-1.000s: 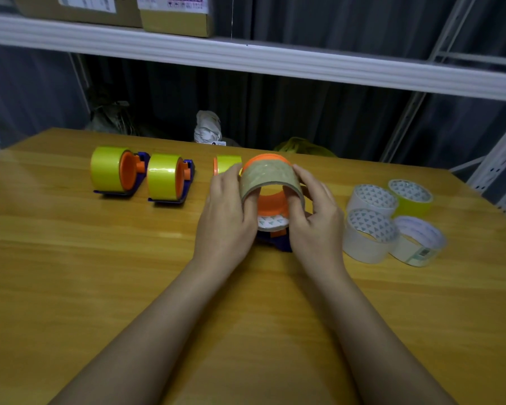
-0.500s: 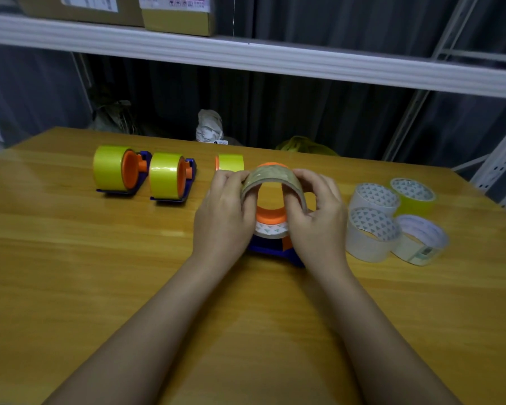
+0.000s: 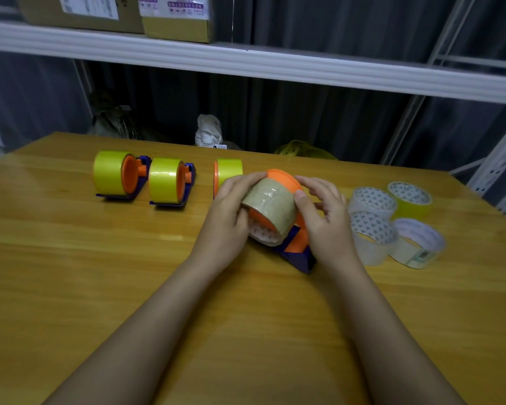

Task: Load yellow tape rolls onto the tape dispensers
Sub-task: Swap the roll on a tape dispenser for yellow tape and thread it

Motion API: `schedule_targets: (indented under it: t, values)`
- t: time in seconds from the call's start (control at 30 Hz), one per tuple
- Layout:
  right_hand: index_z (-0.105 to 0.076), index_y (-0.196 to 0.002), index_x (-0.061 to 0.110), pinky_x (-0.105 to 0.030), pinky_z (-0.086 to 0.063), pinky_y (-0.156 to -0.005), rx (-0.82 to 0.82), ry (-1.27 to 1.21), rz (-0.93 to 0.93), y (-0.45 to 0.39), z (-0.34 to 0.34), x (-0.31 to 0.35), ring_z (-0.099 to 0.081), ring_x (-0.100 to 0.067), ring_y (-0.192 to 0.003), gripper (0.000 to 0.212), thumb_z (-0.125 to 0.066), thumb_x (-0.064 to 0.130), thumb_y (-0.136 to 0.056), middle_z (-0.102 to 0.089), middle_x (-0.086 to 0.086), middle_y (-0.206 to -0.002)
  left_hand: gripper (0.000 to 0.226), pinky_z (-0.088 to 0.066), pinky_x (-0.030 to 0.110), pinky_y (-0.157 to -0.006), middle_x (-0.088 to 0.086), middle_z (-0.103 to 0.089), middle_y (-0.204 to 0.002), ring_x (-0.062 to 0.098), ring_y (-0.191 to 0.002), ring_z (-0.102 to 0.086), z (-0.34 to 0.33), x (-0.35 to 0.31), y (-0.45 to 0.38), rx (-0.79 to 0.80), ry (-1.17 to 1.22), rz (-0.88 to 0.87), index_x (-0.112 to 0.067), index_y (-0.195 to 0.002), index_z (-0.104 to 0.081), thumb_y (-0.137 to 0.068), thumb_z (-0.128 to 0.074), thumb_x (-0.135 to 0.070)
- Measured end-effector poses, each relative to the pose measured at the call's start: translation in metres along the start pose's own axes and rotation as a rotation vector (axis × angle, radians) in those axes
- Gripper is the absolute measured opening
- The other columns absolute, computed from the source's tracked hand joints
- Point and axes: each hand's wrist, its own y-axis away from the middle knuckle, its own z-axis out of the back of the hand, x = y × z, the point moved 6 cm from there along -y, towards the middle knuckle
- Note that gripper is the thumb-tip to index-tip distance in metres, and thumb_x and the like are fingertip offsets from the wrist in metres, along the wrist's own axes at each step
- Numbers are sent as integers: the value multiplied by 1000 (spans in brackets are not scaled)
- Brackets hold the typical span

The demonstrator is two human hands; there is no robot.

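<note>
A brownish tape roll (image 3: 270, 204) sits around the orange drum of a blue-based dispenser (image 3: 297, 252) at the table's middle. My left hand (image 3: 228, 214) grips the roll's left side, and my right hand (image 3: 323, 213) pinches its right side with the thumb on top. To the left stand two dispensers carrying yellow rolls (image 3: 110, 172) (image 3: 164, 179). A third yellow roll on a dispenser (image 3: 229, 171) shows partly behind my left hand. At the right, a loose yellow roll (image 3: 412, 201) lies flat.
Three clear or whitish tape rolls (image 3: 371, 200) (image 3: 373, 238) (image 3: 418, 244) lie at the right beside the loose yellow one. A white shelf (image 3: 246, 61) with cardboard boxes runs overhead. The wooden table (image 3: 70, 273) has open surface in front.
Both hands have turned the brownish roll and the dispenser, so the roll's opening now faces lower left and the blue base points lower right. The other rolls have not moved.
</note>
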Motion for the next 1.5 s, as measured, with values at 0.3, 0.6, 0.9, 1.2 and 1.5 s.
schedule_targets:
  t: [0.3,0.6,0.9,1.2,1.5]
  values:
    - [-66,-83,25,-30,-53,-72,-22,-198,-91,2,4,-6,-64,-18,-81,8,-63,23,-90,-69,-1,-85,37,-44,35,-100,-6,-40,-139,12,-127,-42,-2,24,-3,-61,257,338,-28,-137,-36,-101,-36,-33]
    - [-62,-84,18,-29,-54,-72,5,-335,-93,9,-7,3,-62,-10,-83,12,-65,28,-89,-65,-3,-89,77,-46,40,-100,-1,-26,-149,17,-130,-40,-25,11,10,179,440,306,-62,-134,-12,-69,-48,-81]
    - [-51,-118,38,-53,-49,-93,137,-341,-219,9,-26,-3,-63,-20,-106,56,-36,77,-80,-65,3,-113,61,-35,3,-87,-3,-28,-133,-1,-118,-36,-5,-13,8,20,75,-104,-34,-133,-27,-84,-36,-70]
    - [-50,-115,25,-21,-50,-62,-26,-133,-68,18,-20,10,-63,-1,-77,50,-28,62,-90,-64,13,-85,37,-51,40,-72,3,-47,-116,24,-96,-56,-10,-10,8,14,237,-11,-34,-123,-33,-91,-33,-52]
    - [-48,-114,32,-40,-53,-68,-88,-19,29,22,-16,21,-62,-12,-82,45,-29,63,-88,-63,3,-91,41,-54,32,-55,5,-55,-99,19,-79,-64,-6,-10,5,-6,426,118,-25,-117,-41,-87,-36,-52]
